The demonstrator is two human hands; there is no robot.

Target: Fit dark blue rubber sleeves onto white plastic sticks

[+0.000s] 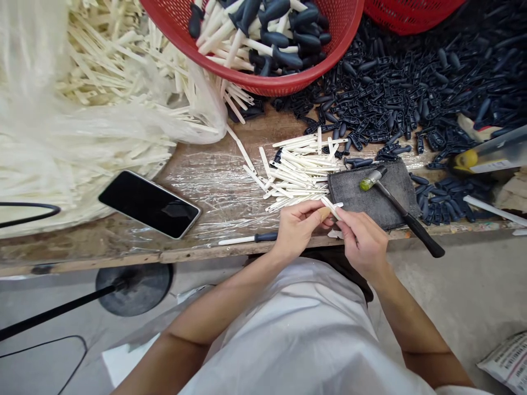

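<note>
Close to the table's front edge, my left hand and my right hand meet over a slim white plastic strip. Both hands pinch it between thumb and fingers; whether it is one strip or two together I cannot tell. Just beyond lies a loose pile of similar white strips. Beside my left hand rests a white strip fitted with a dark handle. A hammer with a yellow-green head end lies across a dark cloth pad to the right of the pile.
A red basket holds white pieces with dark handles. Heaped dark handle parts cover the right of the table. At left, a clear plastic bag overlies many white strips, with a phone beside it. A bottle lies far right.
</note>
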